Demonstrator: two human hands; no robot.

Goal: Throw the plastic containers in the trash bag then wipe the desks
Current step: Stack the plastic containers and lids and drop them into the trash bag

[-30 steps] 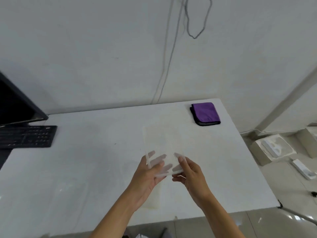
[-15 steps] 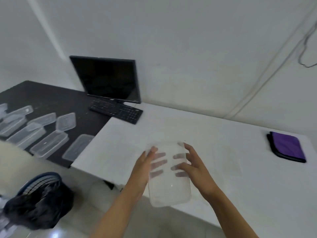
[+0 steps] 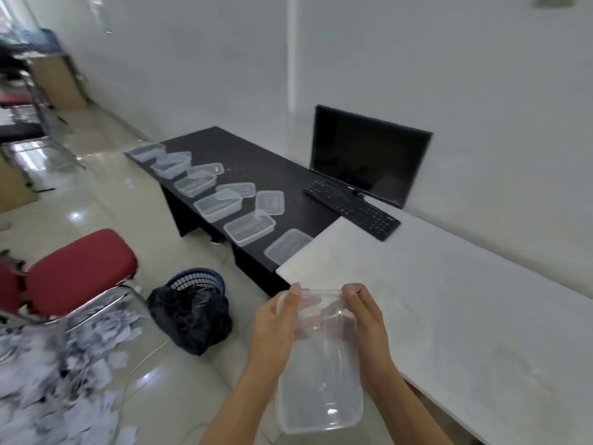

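1. Container (image 3: 321, 380), clear plastic, was gripped at its far end by the fingers (image 3: 290, 298) of the left hand (image 3: 276, 326) and right hand (image 3: 365, 319), held over the floor beside the white bench (image 3: 465, 300).
2. Black trash bag (image 3: 192, 316) lay on the floor to the left.
3. More containers (image 3: 221, 203) lined the black bench (image 3: 256, 162).

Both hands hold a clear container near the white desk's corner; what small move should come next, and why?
Probably carry the container leftward and down toward the black trash bag in the basket. The left hand and right hand both grip it, and the bag sits on the floor to their left, apart from it.
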